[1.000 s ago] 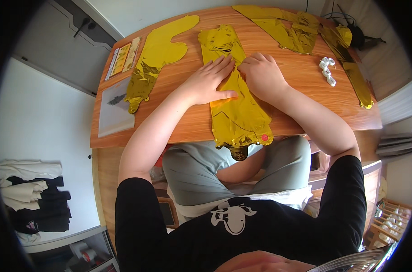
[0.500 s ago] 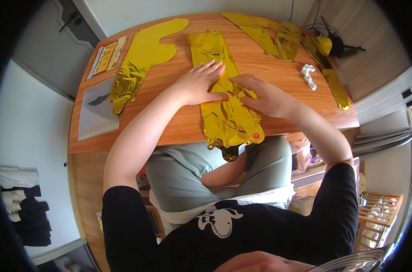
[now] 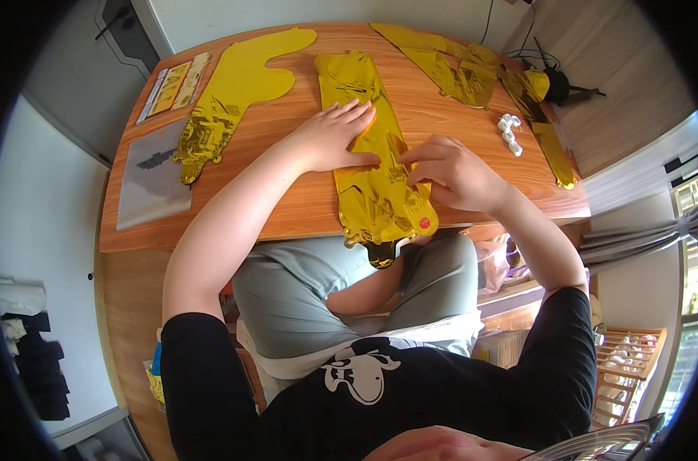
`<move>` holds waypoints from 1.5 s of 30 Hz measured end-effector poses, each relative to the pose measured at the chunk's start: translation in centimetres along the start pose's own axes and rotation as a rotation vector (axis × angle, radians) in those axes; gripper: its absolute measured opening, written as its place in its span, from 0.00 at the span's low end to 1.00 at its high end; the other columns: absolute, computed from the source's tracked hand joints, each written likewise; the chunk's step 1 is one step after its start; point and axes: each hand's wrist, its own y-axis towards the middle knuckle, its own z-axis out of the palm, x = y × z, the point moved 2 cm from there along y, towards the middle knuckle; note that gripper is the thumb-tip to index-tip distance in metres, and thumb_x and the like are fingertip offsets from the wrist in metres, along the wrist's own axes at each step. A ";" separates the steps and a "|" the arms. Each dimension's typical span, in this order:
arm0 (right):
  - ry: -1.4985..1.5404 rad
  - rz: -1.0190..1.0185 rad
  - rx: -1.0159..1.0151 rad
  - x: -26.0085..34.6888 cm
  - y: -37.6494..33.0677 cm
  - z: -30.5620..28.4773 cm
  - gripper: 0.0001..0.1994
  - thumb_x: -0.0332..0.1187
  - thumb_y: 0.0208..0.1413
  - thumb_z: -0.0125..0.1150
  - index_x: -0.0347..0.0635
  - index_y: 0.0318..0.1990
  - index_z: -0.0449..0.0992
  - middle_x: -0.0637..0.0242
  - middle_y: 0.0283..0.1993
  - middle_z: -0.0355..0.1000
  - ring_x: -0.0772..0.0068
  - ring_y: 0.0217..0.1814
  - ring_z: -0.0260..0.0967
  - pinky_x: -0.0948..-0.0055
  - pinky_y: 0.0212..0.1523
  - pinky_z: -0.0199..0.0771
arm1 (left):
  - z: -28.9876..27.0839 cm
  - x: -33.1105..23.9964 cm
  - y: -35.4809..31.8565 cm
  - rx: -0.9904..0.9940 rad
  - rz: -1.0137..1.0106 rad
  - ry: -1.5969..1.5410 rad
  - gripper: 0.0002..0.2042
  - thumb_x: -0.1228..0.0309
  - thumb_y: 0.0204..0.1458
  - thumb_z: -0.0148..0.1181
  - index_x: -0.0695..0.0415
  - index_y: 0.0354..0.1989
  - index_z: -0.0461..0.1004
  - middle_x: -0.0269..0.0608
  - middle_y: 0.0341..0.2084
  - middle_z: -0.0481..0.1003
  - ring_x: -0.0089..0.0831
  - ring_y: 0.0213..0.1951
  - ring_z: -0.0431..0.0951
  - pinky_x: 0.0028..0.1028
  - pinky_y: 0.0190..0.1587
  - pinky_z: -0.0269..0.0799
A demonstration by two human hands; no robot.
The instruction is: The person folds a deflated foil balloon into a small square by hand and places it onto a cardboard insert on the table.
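Note:
A flat, uninflated gold foil balloon [image 3: 372,201] lies lengthwise before me. Its near end hangs over the table edge and bears a small red round mark. My left hand [image 3: 338,138] rests flat on its left side, fingers stretched out and thumb pointing right. At the balloon's right edge is my right hand [image 3: 460,175], fingers bent, with forefinger and thumb apart at the foil. Farther left lies another gold foil balloon [image 3: 245,73], wide and curved, its lower part crinkled.
At the back right are more folded gold foil pieces [image 3: 472,77], a white coiled bundle [image 3: 510,134] and a black object with cables [image 3: 560,86]. On the left of the wooden table [image 3: 287,223] lie a clear plastic sheet [image 3: 153,184] and printed cards [image 3: 172,86].
My right hand has moved slightly right and nearer to me, and its fingers have bent more. My left hand stays on the balloon. The whole view has shifted a little.

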 end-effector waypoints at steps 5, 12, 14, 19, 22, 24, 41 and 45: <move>0.019 -0.022 -0.064 1.3 2.3 1.8 0.16 0.21 0.43 0.66 0.44 0.43 0.82 0.62 0.61 0.74 0.55 0.57 0.72 0.57 0.60 0.71 | 0.1 0.0 0.3 -0.003 -0.004 -0.038 0.53 0.28 0.56 0.49 0.59 0.78 0.47 0.50 0.78 0.49 0.43 0.79 0.45 0.39 0.78 0.43; -0.047 -0.047 -0.144 2.1 2.3 4.0 0.25 0.28 0.50 0.71 0.48 0.58 0.74 0.60 0.66 0.66 0.51 0.57 0.73 0.56 0.56 0.77 | 1.1 0.8 0.3 -0.051 0.041 0.005 0.48 0.34 0.59 0.52 0.58 0.78 0.48 0.49 0.77 0.50 0.43 0.78 0.47 0.39 0.78 0.43; -0.011 0.082 -0.132 1.7 1.5 4.1 0.26 0.28 0.52 0.72 0.48 0.58 0.71 0.57 0.67 0.64 0.49 0.57 0.73 0.58 0.54 0.79 | 0.8 0.4 0.4 -0.061 0.043 0.000 0.46 0.39 0.61 0.54 0.58 0.78 0.48 0.49 0.77 0.51 0.44 0.78 0.48 0.39 0.78 0.44; 0.113 0.103 -0.183 1.0 0.3 4.4 0.22 0.26 0.51 0.73 0.45 0.53 0.71 0.55 0.65 0.65 0.48 0.55 0.73 0.59 0.52 0.78 | 0.7 0.7 0.3 -0.036 0.031 -0.020 0.40 0.40 0.67 0.41 0.57 0.78 0.47 0.49 0.77 0.50 0.42 0.78 0.47 0.40 0.78 0.43; 0.134 0.087 -0.171 0.5 0.3 4.7 0.20 0.27 0.52 0.72 0.45 0.51 0.73 0.57 0.62 0.68 0.49 0.56 0.73 0.58 0.52 0.77 | 1.2 1.1 0.2 -0.071 0.079 0.048 0.34 0.47 0.71 0.37 0.57 0.78 0.47 0.48 0.77 0.50 0.42 0.78 0.47 0.40 0.78 0.44; 0.131 0.042 -0.124 0.7 0.8 4.6 0.21 0.29 0.52 0.70 0.46 0.53 0.74 0.60 0.61 0.70 0.50 0.56 0.73 0.57 0.53 0.76 | 1.5 1.3 0.3 -0.068 0.075 0.056 0.33 0.49 0.72 0.36 0.56 0.78 0.47 0.47 0.77 0.50 0.42 0.78 0.47 0.40 0.78 0.44; -0.029 -0.005 0.016 1.2 0.7 3.5 0.17 0.32 0.60 0.63 0.46 0.56 0.80 0.65 0.61 0.76 0.61 0.66 0.71 0.55 0.67 0.63 | 1.1 1.2 0.4 -0.027 0.055 0.015 0.54 0.23 0.55 0.28 0.59 0.78 0.44 0.52 0.78 0.47 0.45 0.79 0.44 0.41 0.79 0.42; -0.056 -0.044 -0.047 0.9 0.9 3.3 0.14 0.34 0.59 0.64 0.47 0.52 0.81 0.68 0.56 0.78 0.65 0.62 0.73 0.58 0.61 0.67 | 1.2 1.4 0.4 -0.029 0.065 -0.039 0.56 0.22 0.53 0.28 0.59 0.79 0.43 0.53 0.78 0.46 0.45 0.79 0.44 0.41 0.79 0.42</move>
